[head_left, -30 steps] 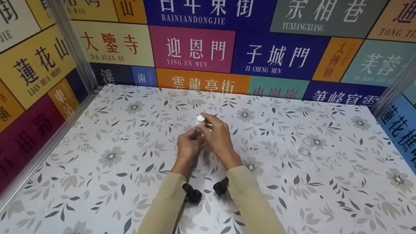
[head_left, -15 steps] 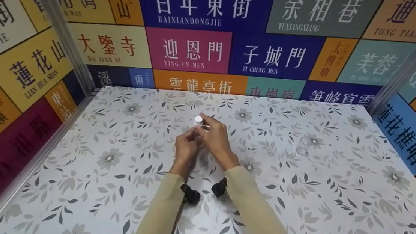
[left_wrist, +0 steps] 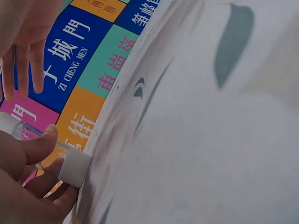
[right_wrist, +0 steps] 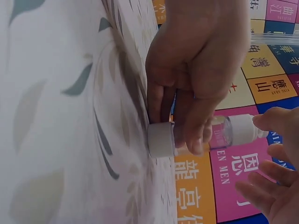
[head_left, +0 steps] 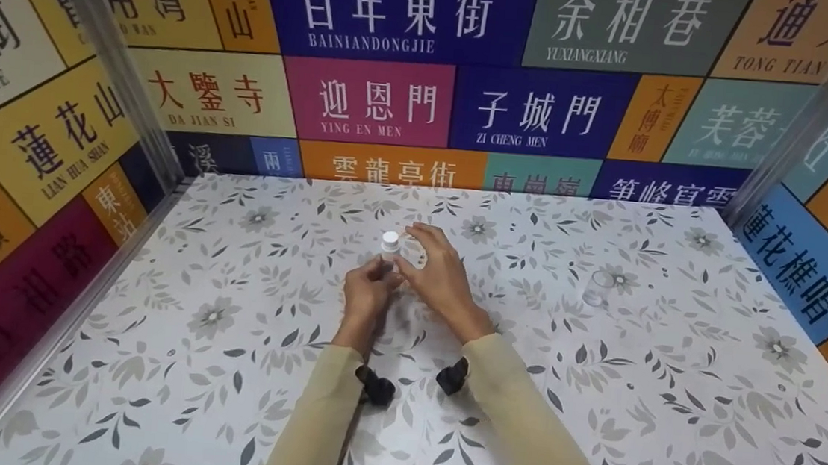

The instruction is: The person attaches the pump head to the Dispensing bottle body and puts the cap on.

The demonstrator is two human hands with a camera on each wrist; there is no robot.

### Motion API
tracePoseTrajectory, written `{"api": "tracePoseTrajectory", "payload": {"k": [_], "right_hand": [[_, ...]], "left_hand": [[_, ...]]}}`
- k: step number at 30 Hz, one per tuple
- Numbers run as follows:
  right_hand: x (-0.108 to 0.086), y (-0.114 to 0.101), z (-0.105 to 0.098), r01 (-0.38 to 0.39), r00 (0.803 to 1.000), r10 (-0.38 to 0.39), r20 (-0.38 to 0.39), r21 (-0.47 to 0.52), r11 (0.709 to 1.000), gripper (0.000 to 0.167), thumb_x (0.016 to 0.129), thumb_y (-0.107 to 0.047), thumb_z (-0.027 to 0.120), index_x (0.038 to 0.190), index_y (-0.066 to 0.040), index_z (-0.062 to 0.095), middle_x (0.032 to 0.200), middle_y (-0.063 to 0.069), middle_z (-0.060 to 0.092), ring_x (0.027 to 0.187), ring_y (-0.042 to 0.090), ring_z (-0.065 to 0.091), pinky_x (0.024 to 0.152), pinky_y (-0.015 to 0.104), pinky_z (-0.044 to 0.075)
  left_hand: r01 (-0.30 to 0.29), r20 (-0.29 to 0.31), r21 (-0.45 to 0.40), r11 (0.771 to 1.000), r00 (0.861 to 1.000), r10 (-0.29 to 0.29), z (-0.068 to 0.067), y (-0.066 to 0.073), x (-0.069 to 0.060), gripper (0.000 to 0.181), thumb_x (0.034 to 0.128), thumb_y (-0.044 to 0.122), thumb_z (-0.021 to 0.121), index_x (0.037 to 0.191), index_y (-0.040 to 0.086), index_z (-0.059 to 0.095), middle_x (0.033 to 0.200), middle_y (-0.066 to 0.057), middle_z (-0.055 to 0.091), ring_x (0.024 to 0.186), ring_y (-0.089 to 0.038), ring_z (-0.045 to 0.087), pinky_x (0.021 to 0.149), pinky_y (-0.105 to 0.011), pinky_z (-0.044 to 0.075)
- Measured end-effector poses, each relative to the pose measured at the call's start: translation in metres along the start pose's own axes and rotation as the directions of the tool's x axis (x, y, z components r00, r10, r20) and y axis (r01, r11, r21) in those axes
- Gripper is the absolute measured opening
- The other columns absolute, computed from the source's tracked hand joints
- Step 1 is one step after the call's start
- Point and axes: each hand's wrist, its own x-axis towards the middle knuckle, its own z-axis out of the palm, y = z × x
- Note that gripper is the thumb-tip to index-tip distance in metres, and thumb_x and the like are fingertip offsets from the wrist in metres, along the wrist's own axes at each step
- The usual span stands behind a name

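- Gripping the clear bottle (right_wrist: 217, 133) round its middle, the left hand (head_left: 366, 292) has its thumb and fingers curled on it
- The bottle is upright, its white base (right_wrist: 160, 140) touching or just above the flowered table (head_left: 680, 361), cannot tell which
- The right hand (head_left: 444, 274) is spread beside the white cap (head_left: 390, 238), thumb nearest, contact unclear
- A clear cup (head_left: 597, 290) sits well apart, to the right

From above, the head view faces forward and down over the floral tablecloth (head_left: 205, 394) to the sign-printed wall (head_left: 373, 101), while both wrist views, close and rolled sideways, look low along the tablecloth and share the white-capped clear bottle (right_wrist: 218, 133).
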Motion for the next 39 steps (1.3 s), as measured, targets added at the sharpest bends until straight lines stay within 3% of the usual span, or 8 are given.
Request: {"api": "tracePoseTrajectory", "payload": {"k": [6,16,33,39], "right_hand": [[-0.001,0.008,-0.015,-0.016,1.0,0.016,-0.009,-0.054,0.998,0.044,0.088,-0.018,0.076,0.128,-0.003,0.065,0.139,0.014,0.059,0.132,0.032,0.054,0.11,0.045,0.044],[-0.009,0.025,-0.042,-0.007,0.999,0.0,-0.04,-0.172,0.985,0.042,0.087,-0.016,0.076,0.126,-0.003,0.067,0.138,0.015,0.061,0.129,0.036,0.055,0.104,0.052,0.044],[-0.023,0.052,-0.081,-0.097,0.994,0.084,-0.068,-0.221,0.97,0.043,0.088,-0.015,0.075,0.129,-0.002,0.065,0.139,0.016,0.06,0.13,0.037,0.052,0.101,0.052,0.041],[-0.027,0.06,-0.095,-0.123,0.991,0.105,-0.089,-0.231,0.965,0.043,0.088,-0.015,0.074,0.128,-0.002,0.065,0.139,0.018,0.059,0.128,0.038,0.052,0.102,0.053,0.04]], "left_hand": [[-0.022,-0.01,-0.001,1.0,1.0,0.022,0.001,-0.002,0.002,0.046,0.0834,0.0,0.075,0.129,0.001,0.065,0.122,-0.023,0.07,0.118,-0.034,0.065,0.1,-0.04,0.053],[0.016,0.028,0.014,1.0,0.999,-0.016,0.002,0.001,0.001,0.052,0.0846,0.003,0.075,0.135,0.006,0.061,0.134,-0.019,0.065,0.129,-0.032,0.059,0.108,-0.039,0.047],[0.072,0.025,0.026,0.997,0.997,-0.073,0.0,-0.001,0.003,0.055,0.0855,0.004,0.075,0.138,0.005,0.058,0.135,-0.016,0.065,0.132,-0.03,0.058,0.11,-0.036,0.046],[0.046,0.017,0.025,0.999,0.999,-0.046,-0.002,-0.001,0.002,0.052,0.0851,0.004,0.075,0.135,0.004,0.06,0.133,-0.018,0.066,0.13,-0.031,0.059,0.108,-0.037,0.047]]}}
